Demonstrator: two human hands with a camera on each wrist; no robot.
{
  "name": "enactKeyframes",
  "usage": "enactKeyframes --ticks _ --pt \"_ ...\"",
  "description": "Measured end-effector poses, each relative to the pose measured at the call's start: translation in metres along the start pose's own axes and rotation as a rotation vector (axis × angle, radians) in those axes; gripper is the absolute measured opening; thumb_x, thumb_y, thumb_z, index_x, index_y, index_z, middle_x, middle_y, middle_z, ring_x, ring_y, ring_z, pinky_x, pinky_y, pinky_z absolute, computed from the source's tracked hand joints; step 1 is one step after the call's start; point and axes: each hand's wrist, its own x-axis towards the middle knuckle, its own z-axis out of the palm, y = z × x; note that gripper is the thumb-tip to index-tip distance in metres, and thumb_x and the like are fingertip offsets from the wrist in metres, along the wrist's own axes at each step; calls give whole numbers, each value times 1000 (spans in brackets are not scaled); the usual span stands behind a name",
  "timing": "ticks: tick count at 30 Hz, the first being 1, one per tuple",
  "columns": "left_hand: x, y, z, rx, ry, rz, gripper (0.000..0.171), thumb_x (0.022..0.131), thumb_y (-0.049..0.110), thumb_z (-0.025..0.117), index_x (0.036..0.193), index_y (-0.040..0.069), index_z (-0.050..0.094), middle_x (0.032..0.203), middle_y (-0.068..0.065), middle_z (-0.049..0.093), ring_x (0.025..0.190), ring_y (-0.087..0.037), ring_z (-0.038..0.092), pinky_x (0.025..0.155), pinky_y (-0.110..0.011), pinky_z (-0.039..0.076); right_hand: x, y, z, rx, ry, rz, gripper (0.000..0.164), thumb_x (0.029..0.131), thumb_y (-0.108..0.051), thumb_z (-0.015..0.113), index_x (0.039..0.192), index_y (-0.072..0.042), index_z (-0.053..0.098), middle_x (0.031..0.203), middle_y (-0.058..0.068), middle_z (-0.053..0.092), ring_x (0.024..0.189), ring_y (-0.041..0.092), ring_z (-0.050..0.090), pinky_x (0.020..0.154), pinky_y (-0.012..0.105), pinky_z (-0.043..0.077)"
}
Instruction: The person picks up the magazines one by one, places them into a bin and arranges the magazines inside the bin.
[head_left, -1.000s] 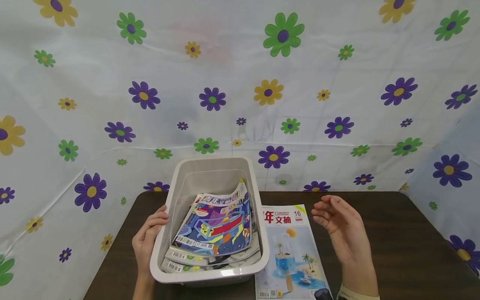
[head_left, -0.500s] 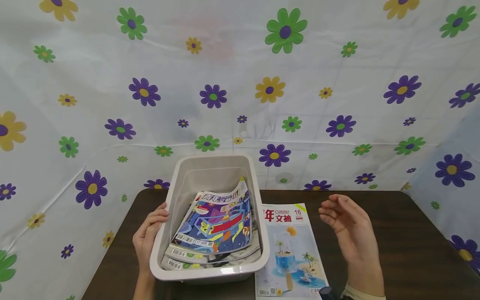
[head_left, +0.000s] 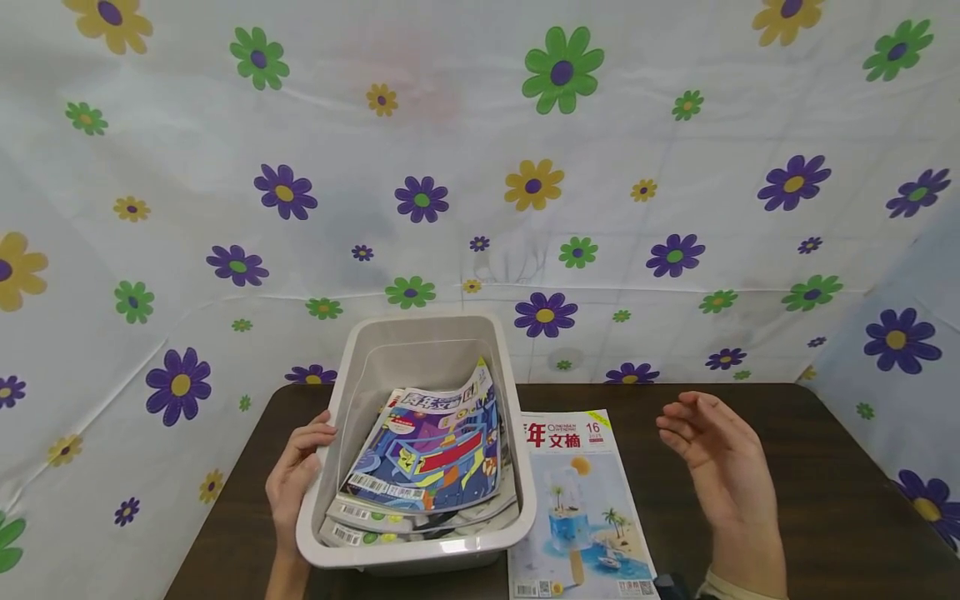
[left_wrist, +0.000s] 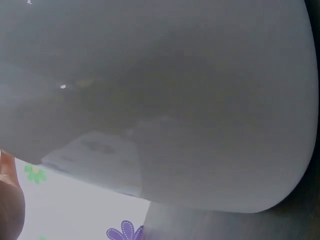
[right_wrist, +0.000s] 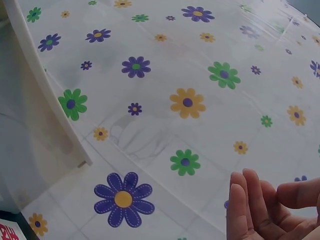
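Note:
A light grey plastic bin [head_left: 420,329] stands on the dark table, with its far end close to the backdrop. Several magazines lie stacked in it; the top one [head_left: 427,454] has a colourful blue and purple cover. My left hand [head_left: 292,475] grips the bin's left rim, its fingers bent at the edge. In the left wrist view the bin's outer wall [left_wrist: 190,110] fills most of the picture. Another magazine [head_left: 585,508] with a popsicle cover lies flat to the bin's right, partly hidden by it. My right hand [head_left: 723,475] hovers beside that magazine, holding nothing, fingers loosely bent.
Dark wooden table [head_left: 840,500] extends to the right and left of the bin. A white curtain with flower prints [head_left: 480,167] hangs behind and at both sides. A small dark object [head_left: 667,586] shows by my right wrist.
My right hand has drifted rightwards, away from the bin and the popsicle magazine. The left hand, the bin and the magazines have stayed in place.

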Motion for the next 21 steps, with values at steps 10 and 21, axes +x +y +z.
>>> enactKeyframes --ticks 10,21 --pt "0 2 3 18 52 -46 28 92 -15 37 97 -11 64 109 -2 69 132 -23 54 109 -28 42 0 -3 -8 92 -44 7 41 113 -7 31 111 8 70 104 20 73 92 31 72 85 37 61" --pt "-2 -1 4 27 95 -22 30 93 -12 37 92 -8 67 105 -2 71 129 -22 56 108 -27 43 -1 -4 -9 106 -48 10 42 113 -7 31 110 8 70 103 20 73 92 31 73 85 36 61"
